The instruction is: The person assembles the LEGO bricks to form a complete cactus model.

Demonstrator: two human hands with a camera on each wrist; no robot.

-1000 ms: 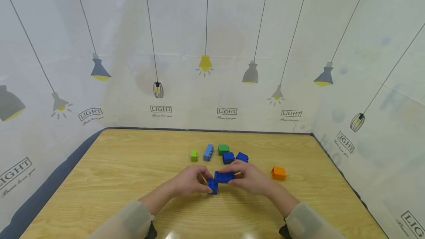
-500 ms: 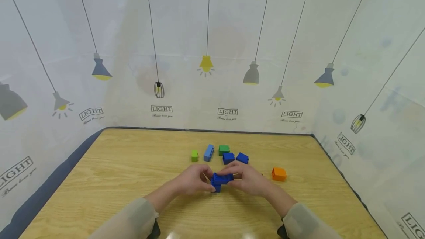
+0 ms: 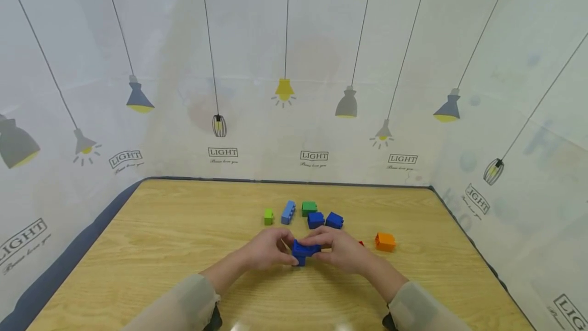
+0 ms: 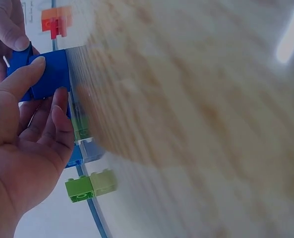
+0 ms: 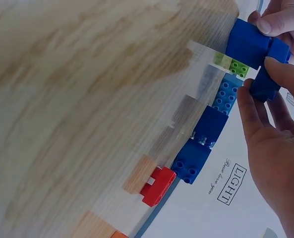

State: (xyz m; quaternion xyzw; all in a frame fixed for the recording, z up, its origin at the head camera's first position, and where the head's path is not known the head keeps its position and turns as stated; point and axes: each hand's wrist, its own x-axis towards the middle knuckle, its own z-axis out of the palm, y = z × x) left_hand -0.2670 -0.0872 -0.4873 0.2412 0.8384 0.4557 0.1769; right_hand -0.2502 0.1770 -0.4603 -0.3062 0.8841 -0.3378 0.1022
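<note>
Near the middle of the table, my left hand (image 3: 266,250) pinches a blue toy brick (image 4: 52,74) between thumb and fingers, low at the tabletop. Lying across its top is a longer blue brick (image 3: 305,249), which my right hand (image 3: 343,251) grips by its right end. The right wrist view shows the long brick (image 5: 264,83) up against the lower brick (image 5: 247,43), overhanging it to one side. Whether the studs are fully pressed together cannot be told. Fingers cover parts of both bricks.
Beyond the hands lie a lime brick (image 3: 268,216), a light blue brick (image 3: 288,212), a green brick (image 3: 309,209) and two blue bricks (image 3: 315,220). An orange brick (image 3: 385,241) lies to the right. A red brick (image 5: 159,186) is mostly hidden behind my right hand in the head view.
The long blue brick has moved left and onto the lower blue brick, where before it was held up to its right. Both hands have drawn closer together, keeping their holds.
</note>
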